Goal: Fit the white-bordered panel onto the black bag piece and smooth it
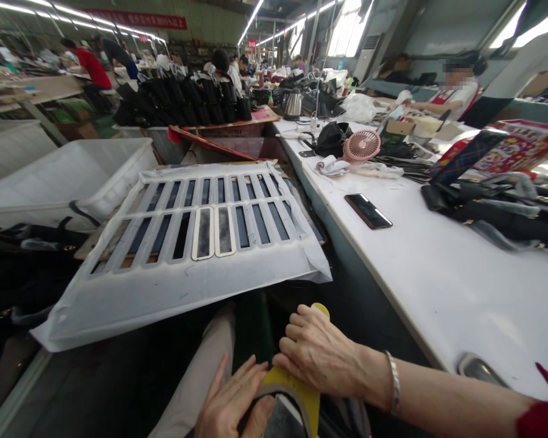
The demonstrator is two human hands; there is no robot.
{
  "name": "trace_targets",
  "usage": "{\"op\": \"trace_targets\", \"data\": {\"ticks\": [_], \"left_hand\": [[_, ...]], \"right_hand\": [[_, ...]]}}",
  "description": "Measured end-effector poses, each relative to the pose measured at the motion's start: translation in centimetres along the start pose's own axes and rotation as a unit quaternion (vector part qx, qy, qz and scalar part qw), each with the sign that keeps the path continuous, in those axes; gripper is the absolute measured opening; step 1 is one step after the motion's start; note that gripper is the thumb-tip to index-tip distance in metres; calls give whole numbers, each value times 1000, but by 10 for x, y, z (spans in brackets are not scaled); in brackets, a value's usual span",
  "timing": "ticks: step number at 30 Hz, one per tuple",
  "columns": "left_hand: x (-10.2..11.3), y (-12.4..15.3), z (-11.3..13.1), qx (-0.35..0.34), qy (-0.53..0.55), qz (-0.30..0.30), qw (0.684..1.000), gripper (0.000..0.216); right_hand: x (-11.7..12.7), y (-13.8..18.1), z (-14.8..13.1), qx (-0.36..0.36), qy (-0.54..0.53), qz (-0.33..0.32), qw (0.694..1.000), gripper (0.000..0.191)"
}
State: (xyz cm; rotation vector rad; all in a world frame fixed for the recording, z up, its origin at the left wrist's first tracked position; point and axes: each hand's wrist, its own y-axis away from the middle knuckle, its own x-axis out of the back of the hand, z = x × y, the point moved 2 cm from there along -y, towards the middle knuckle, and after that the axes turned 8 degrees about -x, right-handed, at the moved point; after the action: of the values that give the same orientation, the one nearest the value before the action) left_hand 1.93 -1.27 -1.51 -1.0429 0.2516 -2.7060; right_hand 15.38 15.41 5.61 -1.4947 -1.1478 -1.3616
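Observation:
At the bottom centre, my right hand point(322, 356) is closed in a fist around a yellow curved piece point(311, 401). Its rounded end pokes out above the knuckles, and the lower part widens into an arc with a greyish inner edge. Beside it, my left hand point(235, 401) has its fingers stretched out, with fingertips against the yellow piece's left side and the thumb bent lower down. Under both hands lies a dark item with a pale edge point(281, 420), cut off by the frame, so its kind cannot be told.
Ahead lies a white slotted sheet point(164, 286) with two pale-rimmed dark strips point(204, 233). On the right, a white table point(438, 292) carries a phone point(369, 211), pink fan point(361, 146) and black bags point(506, 210). White bins point(119, 158) stand left. Several people work farther off.

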Motion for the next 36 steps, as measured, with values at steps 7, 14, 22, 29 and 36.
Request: {"op": "trace_targets", "data": {"ticks": [7,14,22,29,36], "left_hand": [[13,-11,5,-259,-150,-40,953,35],[20,-31,22,12,121,-233,965,41],[8,-60,24,219,401,-251,853,24],[14,-70,25,223,389,-300,842,26],[17,-75,28,207,358,-314,855,33]], "right_hand": [[-13,14,-1,-18,-24,-23,999,37],[-12,29,-14,-79,-46,-38,995,36],[-8,43,-29,-133,-59,-39,989,33],[-12,47,-35,-163,-67,-54,983,35],[-10,45,-32,-158,-50,-45,985,35]]}}
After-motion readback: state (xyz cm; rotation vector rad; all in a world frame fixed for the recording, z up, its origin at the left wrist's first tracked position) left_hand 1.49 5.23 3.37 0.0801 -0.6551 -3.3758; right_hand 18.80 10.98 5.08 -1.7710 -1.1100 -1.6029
